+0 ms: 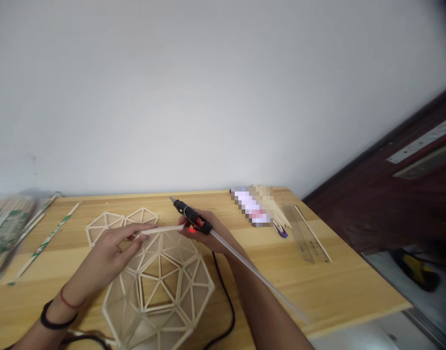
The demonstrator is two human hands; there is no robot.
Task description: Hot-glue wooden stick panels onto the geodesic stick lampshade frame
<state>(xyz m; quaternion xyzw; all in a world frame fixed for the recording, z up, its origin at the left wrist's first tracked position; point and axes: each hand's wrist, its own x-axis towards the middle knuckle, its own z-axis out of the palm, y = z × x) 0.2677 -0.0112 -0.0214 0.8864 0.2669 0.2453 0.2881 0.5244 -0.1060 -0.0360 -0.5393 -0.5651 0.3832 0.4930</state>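
My left hand (106, 255) pinches one end of a thin wooden stick panel (162, 229), seen nearly edge-on above the far rim of a dome-like frame. My right hand (214, 232) is wrapped around a black hot glue gun (192, 215) with a lit red light. Its nozzle points up and left, away from the panel. Out of the gun's back runs a long translucent glue stick (259, 276). The panel's right end meets the fingers of my right hand. Below both hands sits the frame (160, 280), built from wooden sticks in triangles. Whether the panel touches the frame, I cannot tell.
Two flat stick panels, one a hexagon (105, 226), lie behind my left hand. Bundled chopsticks (8, 228) and a wrapped pair (50, 238) are left. A phone (250, 206), loose sticks (281, 214) and a clear ruler (299, 236) lie right. A black cord (228, 296) crosses the table.
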